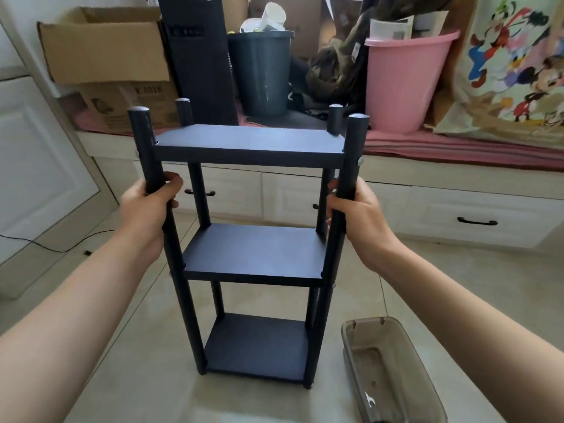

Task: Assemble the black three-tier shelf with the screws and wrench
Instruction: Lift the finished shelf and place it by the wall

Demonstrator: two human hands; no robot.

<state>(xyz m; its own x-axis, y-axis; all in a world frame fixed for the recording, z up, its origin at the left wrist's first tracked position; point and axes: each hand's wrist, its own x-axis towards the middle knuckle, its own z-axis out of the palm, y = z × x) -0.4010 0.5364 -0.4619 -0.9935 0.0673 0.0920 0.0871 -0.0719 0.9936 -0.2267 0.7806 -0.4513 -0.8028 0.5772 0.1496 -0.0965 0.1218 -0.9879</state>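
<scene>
The black three-tier shelf (pixel 253 251) stands upright on the tiled floor, three boards fixed between its round posts. My left hand (pixel 146 209) grips the front left post just below the top board. My right hand (pixel 357 215) grips the front right post at the same height. A silver screw head (pixel 360 161) shows on the right post beside the top board. A small wrench (pixel 370 401) lies inside the translucent grey tray (pixel 421 364) on the floor at the lower right.
White cabinets with black drawer handles (pixel 477 221) run behind the shelf. On the ledge above stand cardboard boxes (pixel 103 47), a tall black box (pixel 198 56), a dark bin (pixel 262 71) and a pink bucket (pixel 406 77). A black cable (pixel 45 244) crosses the floor at left.
</scene>
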